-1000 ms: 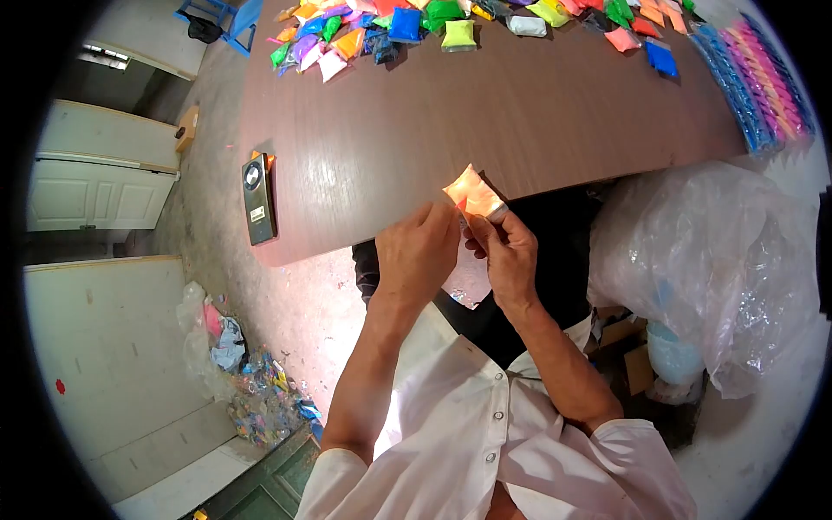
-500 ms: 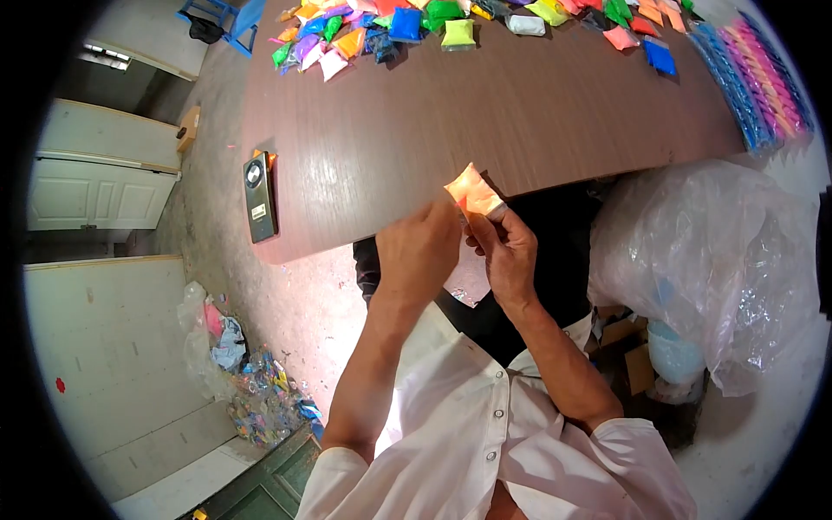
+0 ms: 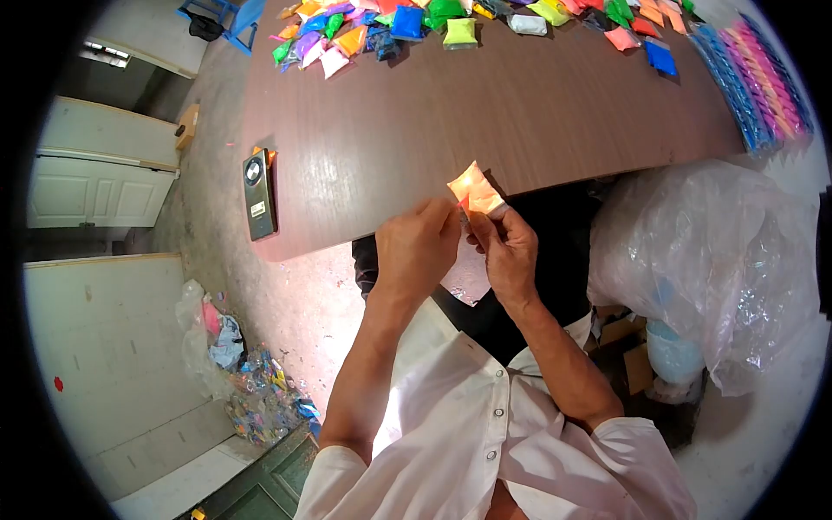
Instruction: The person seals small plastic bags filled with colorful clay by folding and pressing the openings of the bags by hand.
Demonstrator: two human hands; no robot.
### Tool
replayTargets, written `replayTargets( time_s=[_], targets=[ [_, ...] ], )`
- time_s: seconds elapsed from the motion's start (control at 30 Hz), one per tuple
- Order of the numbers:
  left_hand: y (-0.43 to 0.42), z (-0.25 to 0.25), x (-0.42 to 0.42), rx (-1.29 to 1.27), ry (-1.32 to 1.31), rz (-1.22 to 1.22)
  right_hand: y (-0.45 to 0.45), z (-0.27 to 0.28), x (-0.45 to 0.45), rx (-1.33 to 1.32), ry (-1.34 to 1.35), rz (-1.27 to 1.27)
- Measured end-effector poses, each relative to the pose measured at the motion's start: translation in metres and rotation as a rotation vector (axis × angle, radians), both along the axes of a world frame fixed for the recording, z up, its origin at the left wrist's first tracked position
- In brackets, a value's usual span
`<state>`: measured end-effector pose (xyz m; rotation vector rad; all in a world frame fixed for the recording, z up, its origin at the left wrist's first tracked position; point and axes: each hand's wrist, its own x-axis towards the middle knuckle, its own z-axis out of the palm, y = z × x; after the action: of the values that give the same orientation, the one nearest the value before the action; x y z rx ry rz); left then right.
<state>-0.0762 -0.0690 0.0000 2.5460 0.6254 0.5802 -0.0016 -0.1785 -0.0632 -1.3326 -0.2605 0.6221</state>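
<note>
A small pillow-shaped packet (image 3: 475, 188), pale orange and soft-looking, is pinched between the thumb and fingers of my right hand (image 3: 508, 251). Its upper part sticks out above the thumb, just over the table's near edge. Close by on the left, my left hand (image 3: 419, 247) is closed with its knuckles up, its fingertips turned toward the packet's lower left side. A small red patch (image 3: 464, 203) shows between the two hands, against the packet. Whatever the left fingers hold, if anything, is hidden behind them.
On the brown table (image 3: 390, 139) lie a smartphone (image 3: 258, 195) at the left and a heap of coloured packets (image 3: 407, 23) along the far side. Bundled blue and pink twisted strips (image 3: 754, 82) lie at the right. A large clear plastic bag (image 3: 693, 260) bulges beside the near right edge.
My left hand, blurred before, has shifted slightly down and left and now shows sharply. My right hand keeps its pinch on the packet, almost still.
</note>
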Motion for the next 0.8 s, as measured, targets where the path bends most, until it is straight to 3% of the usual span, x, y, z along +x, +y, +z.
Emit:
replayTargets(
  time_s=[0.33, 0.67, 0.8],
  targets=[
    [0.003, 0.004, -0.001, -0.313, -0.014, -0.002, 0.002, -0.005, 0.001, 0.018, 0.006, 0.019],
    [0.005, 0.007, -0.001, -0.382, 0.026, -0.018, 0.0, 0.0, 0.003, -0.002, 0.029, 0.055],
    [0.009, -0.004, -0.004, -0.299, -0.085, 0.033, -0.003, 0.003, 0.005, -0.023, 0.05, 0.081]
  ],
)
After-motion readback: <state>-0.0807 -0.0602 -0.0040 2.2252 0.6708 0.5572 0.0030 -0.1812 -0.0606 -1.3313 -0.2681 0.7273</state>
